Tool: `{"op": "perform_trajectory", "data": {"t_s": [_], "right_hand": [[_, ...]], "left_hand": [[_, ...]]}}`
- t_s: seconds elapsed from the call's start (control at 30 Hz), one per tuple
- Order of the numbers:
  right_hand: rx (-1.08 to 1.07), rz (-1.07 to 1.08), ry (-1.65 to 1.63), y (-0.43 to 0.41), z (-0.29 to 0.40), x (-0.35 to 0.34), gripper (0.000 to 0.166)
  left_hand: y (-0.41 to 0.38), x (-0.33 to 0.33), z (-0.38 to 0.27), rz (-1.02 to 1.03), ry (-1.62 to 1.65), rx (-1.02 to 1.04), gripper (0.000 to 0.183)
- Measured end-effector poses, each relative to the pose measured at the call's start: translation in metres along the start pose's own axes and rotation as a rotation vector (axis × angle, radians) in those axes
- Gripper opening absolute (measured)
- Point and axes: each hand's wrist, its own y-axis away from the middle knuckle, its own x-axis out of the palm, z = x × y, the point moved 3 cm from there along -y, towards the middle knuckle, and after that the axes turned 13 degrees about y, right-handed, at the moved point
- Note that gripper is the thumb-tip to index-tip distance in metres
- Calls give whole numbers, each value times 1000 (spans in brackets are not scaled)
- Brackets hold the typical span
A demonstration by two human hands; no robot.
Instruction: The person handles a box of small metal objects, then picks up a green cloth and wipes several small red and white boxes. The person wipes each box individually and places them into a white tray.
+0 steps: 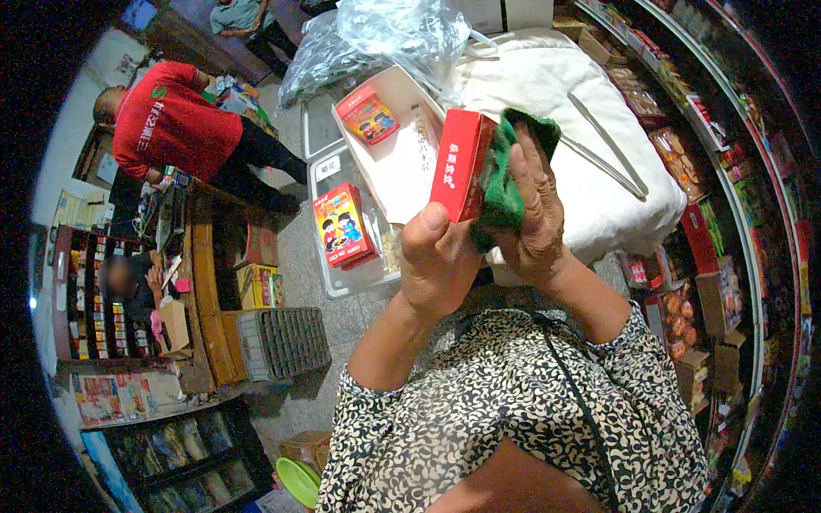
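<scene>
My left hand (437,263) grips a red cardboard box (458,163) at its near end, thumb on the side. A green cloth (503,186) lies under my right hand (535,199), pressed against the box's right side. Just beyond, an open white carton (401,176) holds a smaller-looking red box (367,115) with cartoon figures. Another red and yellow box (343,224) rests on the lid of a clear plastic container (330,276), left of my left hand. Metal tongs (609,144) lie on a white cloth (596,224) to the right.
Clear plastic bags (385,38) are heaped at the far side. Packed goods line shelves (725,147) on the right. A person in a red shirt (179,122) bends over at the left, another sits behind the counter (205,288), and grey crates (282,343) stand beside it.
</scene>
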Motion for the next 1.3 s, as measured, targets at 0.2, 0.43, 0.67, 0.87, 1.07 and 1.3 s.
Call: {"op": "perform_trajectory", "data": {"t_s": [0.2, 0.43, 0.67, 0.87, 1.07, 1.3], "right_hand": [[737, 249, -240, 37, -44, -19, 46], [266, 188, -36, 4, -13, -31, 63], [582, 232, -390, 12, -23, -37, 65], [953, 98, -822, 1, -41, -37, 52], [1018, 124, -906, 1, -39, -32, 47], [954, 191, -672, 5, -37, -30, 38]], "left_hand": [[-9, 4, -8, 172, 58, 0, 78], [-8, 15, 8, 80, -166, -85, 91], [-12, 3, 1, 205, -481, -166, 91], [-10, 10, -10, 84, -963, -23, 46], [-11, 9, -18, -50, -950, 209, 25], [-15, -4, -14, 45, -827, 204, 46]]}}
